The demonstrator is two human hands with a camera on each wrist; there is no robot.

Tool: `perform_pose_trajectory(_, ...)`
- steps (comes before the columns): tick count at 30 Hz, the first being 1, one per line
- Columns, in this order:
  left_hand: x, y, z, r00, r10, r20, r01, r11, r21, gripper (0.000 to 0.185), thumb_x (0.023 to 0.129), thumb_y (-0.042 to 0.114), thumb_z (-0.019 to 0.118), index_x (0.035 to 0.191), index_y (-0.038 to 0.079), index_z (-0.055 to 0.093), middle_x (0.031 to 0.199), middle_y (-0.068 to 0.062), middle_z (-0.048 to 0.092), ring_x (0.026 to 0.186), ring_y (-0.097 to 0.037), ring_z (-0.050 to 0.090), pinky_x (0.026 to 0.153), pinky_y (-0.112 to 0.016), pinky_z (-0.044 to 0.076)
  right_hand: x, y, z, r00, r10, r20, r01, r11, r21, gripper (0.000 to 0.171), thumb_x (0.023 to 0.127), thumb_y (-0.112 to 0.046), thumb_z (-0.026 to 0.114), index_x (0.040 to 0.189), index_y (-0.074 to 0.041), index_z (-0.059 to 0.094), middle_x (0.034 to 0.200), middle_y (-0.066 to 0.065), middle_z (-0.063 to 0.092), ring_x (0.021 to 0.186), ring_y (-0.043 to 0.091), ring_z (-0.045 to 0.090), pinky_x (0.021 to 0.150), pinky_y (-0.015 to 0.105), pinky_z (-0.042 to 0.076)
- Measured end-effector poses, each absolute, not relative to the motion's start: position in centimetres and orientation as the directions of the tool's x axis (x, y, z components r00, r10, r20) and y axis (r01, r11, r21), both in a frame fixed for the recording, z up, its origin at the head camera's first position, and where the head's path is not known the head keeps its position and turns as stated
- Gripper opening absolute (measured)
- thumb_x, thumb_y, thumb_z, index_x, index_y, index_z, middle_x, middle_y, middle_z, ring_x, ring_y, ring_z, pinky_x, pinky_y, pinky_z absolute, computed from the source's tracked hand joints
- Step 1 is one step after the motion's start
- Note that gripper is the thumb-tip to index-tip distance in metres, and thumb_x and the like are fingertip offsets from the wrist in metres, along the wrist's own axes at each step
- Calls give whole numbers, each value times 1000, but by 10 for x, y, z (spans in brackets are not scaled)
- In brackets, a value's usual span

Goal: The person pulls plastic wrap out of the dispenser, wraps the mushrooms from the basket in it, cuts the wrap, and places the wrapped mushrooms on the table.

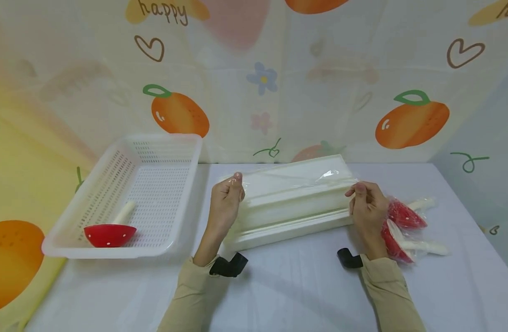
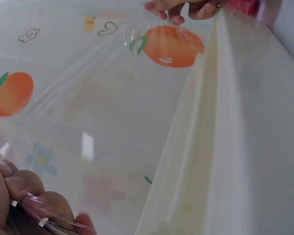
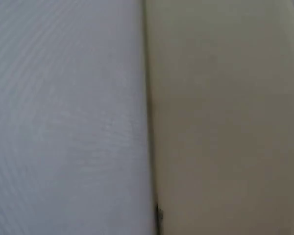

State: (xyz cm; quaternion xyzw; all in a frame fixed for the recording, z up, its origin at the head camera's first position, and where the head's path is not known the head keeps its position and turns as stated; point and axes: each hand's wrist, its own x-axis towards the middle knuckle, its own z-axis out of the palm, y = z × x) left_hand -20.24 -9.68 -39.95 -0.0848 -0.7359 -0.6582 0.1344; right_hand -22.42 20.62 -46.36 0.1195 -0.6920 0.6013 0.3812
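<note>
A long cream plastic tray (image 1: 291,216) lies tilted on the white table, wrapped in a clear plastic bag (image 1: 295,182). My left hand (image 1: 227,200) pinches the bag at the tray's left end. At the right end my right hand (image 1: 366,205) pinches the same film. The left wrist view shows the stretched clear bag (image 2: 103,122) beside the cream tray (image 2: 235,147), with my left fingers (image 2: 24,196) gripping the film and my right fingers (image 2: 179,10) at the far end. In the right wrist view only the cream tray (image 3: 225,117) and the table (image 3: 63,117) appear, close up.
A white perforated basket (image 1: 154,152) stands at the left with a red strainer (image 1: 109,234) with a cream handle inside. More red strainers in clear wrap (image 1: 403,226) lie behind my right hand. A fruit-patterned backdrop rises behind the table.
</note>
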Motion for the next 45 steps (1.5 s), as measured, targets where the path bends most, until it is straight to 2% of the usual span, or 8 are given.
perform_pose_trajectory(6, -200, -101, -397, -951, -39, 307, 299, 146, 943, 58, 107, 26, 42, 55, 1, 36, 50, 2, 31, 46, -9, 23, 61, -18, 36, -225, 205, -460, -684, 267, 679, -632, 248, -734, 21, 99, -3, 56, 89, 16, 58, 72, -21, 65, 36, 0, 41, 35, 13, 33)
perform_pose_trajectory(14, -198, -101, -393, -938, -144, 316, 283, 209, 936, 56, 105, 29, 48, 55, 4, 42, 52, 1, 42, 44, -5, 29, 44, -21, 23, -223, 207, -452, -675, 219, 705, -650, 277, -708, 20, 98, -2, 55, 88, 15, 58, 72, -23, 63, 38, -1, 41, 37, 12, 33)
perform_pose_trajectory(17, -196, -100, -391, -943, -168, 288, 250, 213, 944, 55, 105, 33, 47, 59, 5, 44, 55, 0, 54, 36, -10, 36, 38, -23, 31, -222, 206, -450, -681, 208, 702, -654, 257, -711, 19, 98, 0, 55, 88, 16, 57, 71, -21, 62, 38, 0, 42, 38, 11, 34)
perform_pose_trajectory(21, -193, -101, -387, -947, -166, 275, 242, 191, 951, 54, 105, 36, 45, 64, 1, 45, 60, -7, 64, 34, -28, 47, 38, -33, 47, -221, 205, -447, -672, 205, 712, -661, 269, -701, 20, 98, -1, 55, 88, 16, 57, 72, -18, 61, 45, -1, 49, 44, 9, 41)
perform_pose_trajectory(24, -190, -101, -382, -936, -165, 310, 282, 173, 944, 54, 106, 33, 46, 66, -3, 47, 60, -13, 64, 40, -33, 51, 46, -35, 54, -221, 203, -445, -647, 200, 736, -672, 307, -674, 21, 97, -2, 57, 86, 16, 58, 69, -3, 64, 54, -5, 57, 54, 8, 48)
perform_pose_trajectory(29, -190, -101, -380, -918, -172, 357, 330, 166, 929, 49, 106, 27, 47, 67, -4, 52, 61, -19, 63, 46, -25, 57, 52, -27, 55, -222, 202, -442, -602, 182, 777, -680, 394, -619, 20, 96, 0, 59, 83, 15, 59, 65, 24, 64, 69, -14, 62, 69, 7, 51)
perform_pose_trajectory(37, -190, -100, -378, -908, -160, 387, 358, 184, 916, 45, 107, 25, 44, 83, -4, 69, 66, -21, 63, 57, -26, 62, 56, -23, 53, -223, 201, -444, -531, 181, 828, -672, 505, -541, 18, 94, -1, 63, 82, 13, 61, 69, 25, 66, 81, -20, 58, 84, 4, 47)
perform_pose_trajectory(45, -187, -100, -376, -911, -140, 387, 362, 171, 916, 45, 107, 18, 43, 77, -8, 65, 76, -26, 65, 62, -13, 62, 62, -20, 54, -225, 196, -454, -416, 255, 873, -683, 546, -485, 42, 98, -26, 59, 81, 12, 60, 64, 22, 64, 63, 3, 62, 74, 3, 46)
